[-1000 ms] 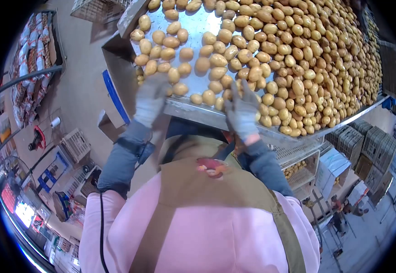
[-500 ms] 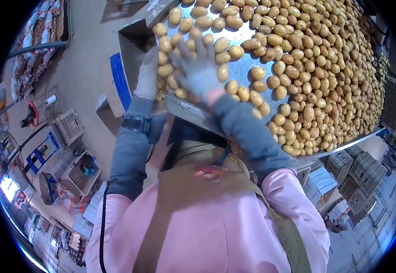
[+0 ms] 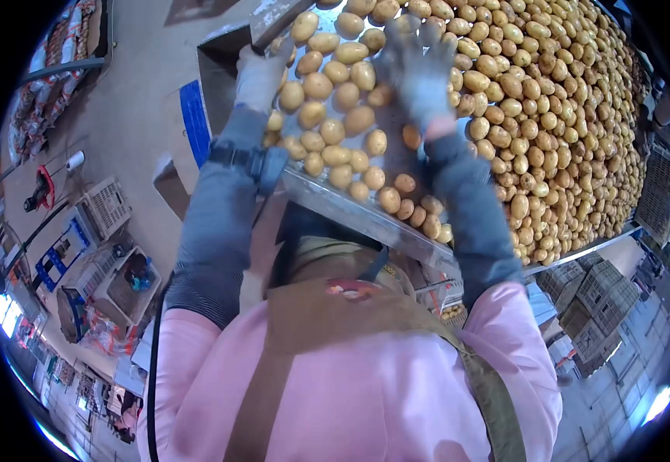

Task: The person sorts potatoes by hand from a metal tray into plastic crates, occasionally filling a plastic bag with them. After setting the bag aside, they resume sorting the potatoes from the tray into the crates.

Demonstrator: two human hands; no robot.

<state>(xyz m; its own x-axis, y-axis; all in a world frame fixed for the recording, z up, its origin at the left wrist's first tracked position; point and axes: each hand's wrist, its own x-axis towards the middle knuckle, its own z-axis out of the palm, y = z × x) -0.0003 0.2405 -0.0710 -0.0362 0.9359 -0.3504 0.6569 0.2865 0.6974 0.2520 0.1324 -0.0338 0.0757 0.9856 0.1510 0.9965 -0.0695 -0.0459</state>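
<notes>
Many yellow-brown potatoes (image 3: 535, 115) cover a metal sorting table (image 3: 385, 162), piled thickly on the right and looser on the left. My right hand (image 3: 421, 73), in a pale glove and blurred by motion, lies over the potatoes near the middle with its fingers stretched apart. At the table's left end, my left hand (image 3: 260, 77), also gloved, rests beside a group of loose potatoes (image 3: 318, 86). Its thumb and fingers look apart, though the fingertips are partly blurred. Neither hand visibly grips a potato.
A metal rim (image 3: 358, 212) runs along the table's near edge. An open box-like bin (image 3: 219, 65) adjoins its left end. Filled mesh sacks (image 3: 50, 85) stand far left. Crates (image 3: 104, 208) sit lower left, and more crates (image 3: 604, 296) lower right.
My right hand has moved right and away from me across the table. My left hand has shifted slightly up. Loose potatoes now lie spread between the hands and along the near rim.
</notes>
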